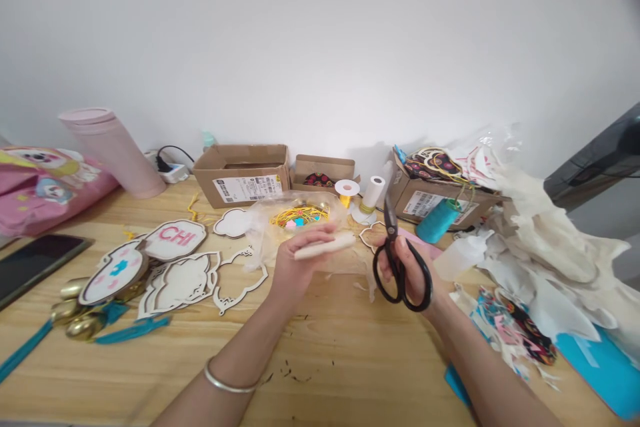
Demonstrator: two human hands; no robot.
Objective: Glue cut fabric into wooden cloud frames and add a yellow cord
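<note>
My left hand (pixel 296 263), with a silver bangle on the wrist, is closed on a flat cream-white piece (pixel 327 245) seen nearly edge-on; its material is hard to tell. My right hand (pixel 414 270) grips a pair of scissors (pixel 391 230) with black handles, blades pointing up and seemingly together. The scissors and the cream piece are apart. Behind my left hand lies a clear plastic bag (pixel 260 233) with yellow cords (pixel 295 215) in it. A pale cut-out frame (pixel 373 233) rests on the table behind the scissors.
Cardboard boxes (pixel 240 173) stand along the wall. Wooden frames (pixel 177 283) and a "CHI" plaque (pixel 175 240) lie left, near a phone (pixel 37 263) and pink tumbler (pixel 115 153). To the right are a teal thread spool (pixel 437 220), squeeze bottle (pixel 460 255), cream cloth (pixel 555 247) and scraps (pixel 510 323).
</note>
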